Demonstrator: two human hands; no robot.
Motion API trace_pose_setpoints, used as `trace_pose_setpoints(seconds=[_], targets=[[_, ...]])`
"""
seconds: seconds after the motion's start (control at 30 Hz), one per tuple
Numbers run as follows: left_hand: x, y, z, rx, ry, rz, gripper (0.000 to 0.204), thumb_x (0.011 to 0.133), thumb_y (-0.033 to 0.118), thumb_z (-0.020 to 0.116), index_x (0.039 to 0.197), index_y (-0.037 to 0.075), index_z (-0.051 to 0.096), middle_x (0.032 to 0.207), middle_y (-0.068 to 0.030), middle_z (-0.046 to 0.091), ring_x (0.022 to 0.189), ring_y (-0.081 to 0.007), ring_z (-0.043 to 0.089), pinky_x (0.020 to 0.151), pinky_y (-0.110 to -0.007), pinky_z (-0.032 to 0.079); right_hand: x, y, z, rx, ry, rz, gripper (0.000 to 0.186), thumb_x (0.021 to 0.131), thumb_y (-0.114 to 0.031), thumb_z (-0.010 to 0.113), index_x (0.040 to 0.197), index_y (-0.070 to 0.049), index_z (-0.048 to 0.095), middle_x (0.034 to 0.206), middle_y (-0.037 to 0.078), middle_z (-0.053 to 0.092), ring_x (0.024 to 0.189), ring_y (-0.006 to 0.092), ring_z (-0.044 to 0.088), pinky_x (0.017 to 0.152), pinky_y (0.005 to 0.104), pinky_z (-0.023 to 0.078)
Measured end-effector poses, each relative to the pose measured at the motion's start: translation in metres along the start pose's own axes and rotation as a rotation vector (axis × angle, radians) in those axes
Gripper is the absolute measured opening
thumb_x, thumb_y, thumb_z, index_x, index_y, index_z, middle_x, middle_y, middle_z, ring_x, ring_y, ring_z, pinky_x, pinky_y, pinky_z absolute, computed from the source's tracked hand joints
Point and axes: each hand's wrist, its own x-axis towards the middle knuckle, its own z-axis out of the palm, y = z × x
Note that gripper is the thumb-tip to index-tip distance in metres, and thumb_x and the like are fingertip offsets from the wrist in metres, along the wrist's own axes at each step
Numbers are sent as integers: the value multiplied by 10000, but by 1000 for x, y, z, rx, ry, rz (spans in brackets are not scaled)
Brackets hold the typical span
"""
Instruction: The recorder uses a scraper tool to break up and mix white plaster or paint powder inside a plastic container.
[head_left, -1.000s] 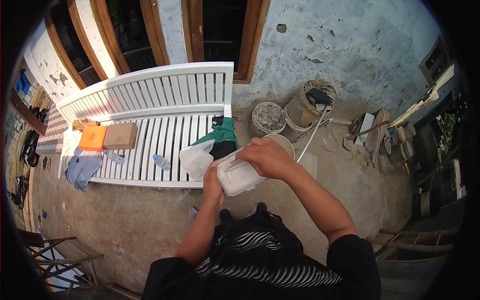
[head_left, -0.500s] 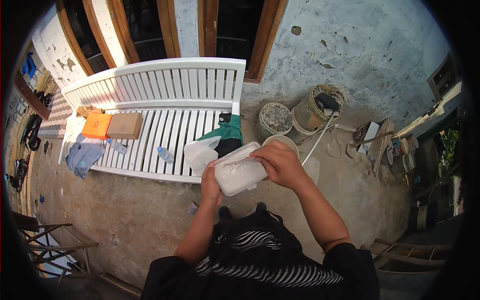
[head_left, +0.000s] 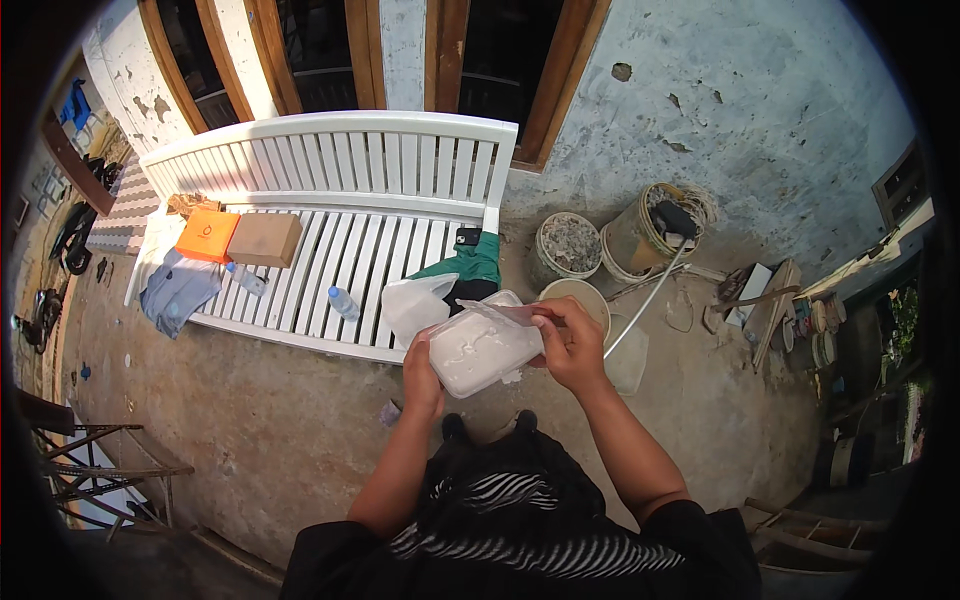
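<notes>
A rectangular plastic container [head_left: 480, 350] with a white, lumpy surface is held tilted in front of my body, above the floor. My left hand [head_left: 423, 375] is closed round its left end. At its right end my right hand [head_left: 572, 350] pinches a thin, see-through flap or sheet [head_left: 512, 312] lifted along the top edge; whether this is a lid or film, I cannot tell. Just beyond the container, on the bench, lie a white plastic bag [head_left: 410, 310] and green-and-black cloth [head_left: 472, 258].
A white slatted bench [head_left: 330, 165] holds an orange box [head_left: 205, 235], a brown box [head_left: 262, 240], water bottles [head_left: 343, 303] and grey cloth [head_left: 180, 295]. Several buckets [head_left: 568, 245], a long pole [head_left: 645, 300] and wood scraps [head_left: 765, 305] stand along the wall. A metal frame [head_left: 100, 465] is at lower left.
My right hand has shifted from over the container's top to its right end, lifting the thin flap higher. More of the white surface shows. The view has swung slightly left.
</notes>
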Motion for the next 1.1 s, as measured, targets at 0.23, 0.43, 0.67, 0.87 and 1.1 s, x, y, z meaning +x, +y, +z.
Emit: trace_pose_setpoints(seconds=[0.23,0.43,0.67,0.87,1.1], targets=[[10,-14,-7,5,68,76,403,1074,273,380,1266,-17,583,1225,-136,632,1134,-227,601,1019,-354,455,2,44,13,470,103,344,153,1000,-34,587,1142,-1,541,1056,68,675,946,105,640,821,273,536],[28,-55,-23,-22,133,127,456,1078,341,393,1310,-21,545,1270,-153,611,1190,-256,587,1050,-384,446,-12,119,24,767,203,744,148,1000,-48,563,1146,-71,554,1102,65,681,947,147,654,829,293,528],[43,-122,-63,-122,362,116,460,1063,364,417,1299,-9,547,1258,-153,616,1183,-263,591,1052,-391,446,-34,207,50,1086,149,1286,208,1001,-103,549,1209,-118,541,1219,68,643,1040,212,650,779,363,553],[57,-166,-116,-180,444,151,505,1066,412,383,1368,26,504,1378,-156,555,1268,-315,549,1076,-435,437,-22,307,112,1098,107,1364,189,992,-117,557,1179,-119,527,1191,61,633,1067,230,636,784,390,555],[59,-175,-147,-224,566,222,529,1062,439,389,1396,43,498,1407,-157,546,1284,-315,544,1080,-438,434,1,377,223,670,-140,1406,229,956,-83,538,1183,-75,515,1174,115,618,1000,257,662,750,462,617]])
